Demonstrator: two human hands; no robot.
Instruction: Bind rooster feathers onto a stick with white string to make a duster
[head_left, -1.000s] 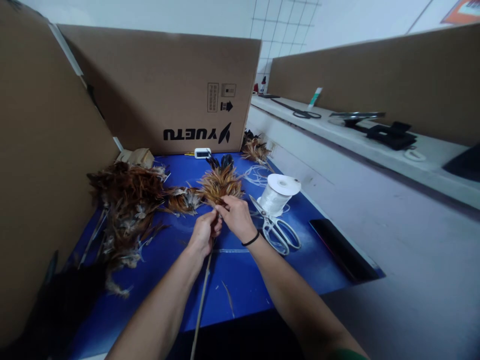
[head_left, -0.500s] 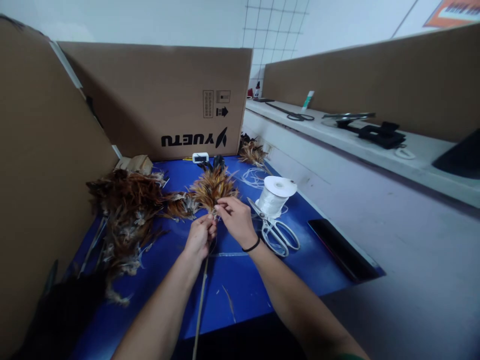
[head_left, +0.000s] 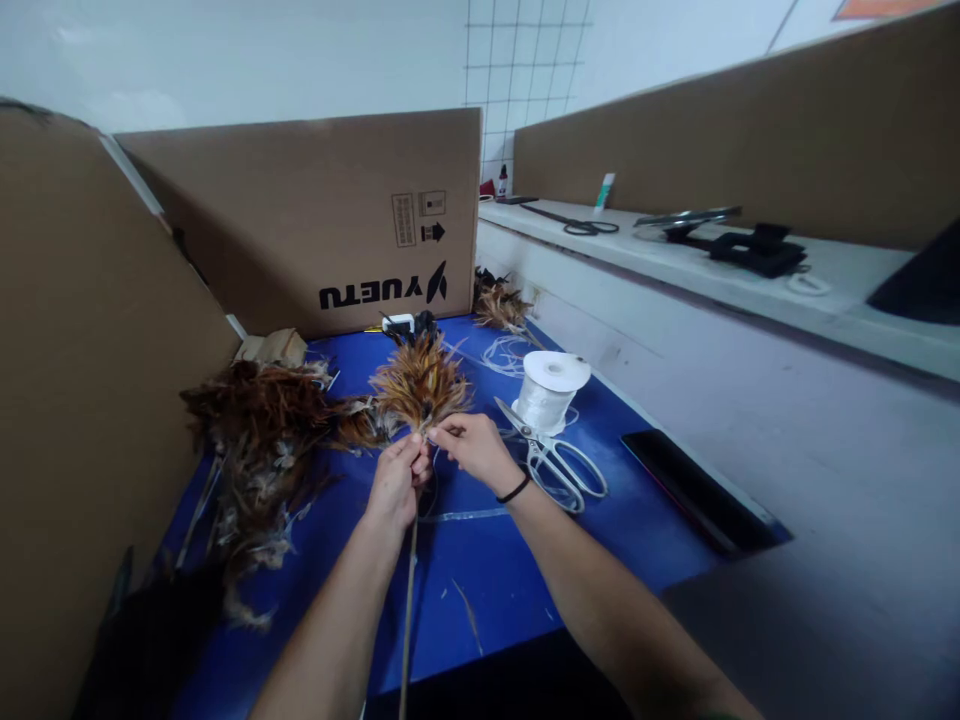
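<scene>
A feather bundle (head_left: 421,382), brown with black tips, is fixed around the far end of a thin stick (head_left: 409,610) that runs down toward me. My left hand (head_left: 399,478) is closed on the stick just below the feathers. The thumb and fingers of my right hand (head_left: 472,448) are pinched at the base of the bundle; what lies between them is too small to make out. Silver scissors (head_left: 559,462) lie open to the right, beside a spool of white tape (head_left: 551,393). A clear strip (head_left: 465,516) lies on the blue table below my hands.
Loose brown feathers (head_left: 259,430) are heaped at the left. A dark phone (head_left: 697,492) lies at the right edge. Cardboard panels (head_left: 300,220) stand behind and left. More feathers (head_left: 501,303) lie at the back, and a shelf (head_left: 675,255) holds black scissors (head_left: 589,227).
My right hand has moved slightly down, closer to my left fingertips at the feather base. The view has tilted a little; my left hand still grips the stick.
</scene>
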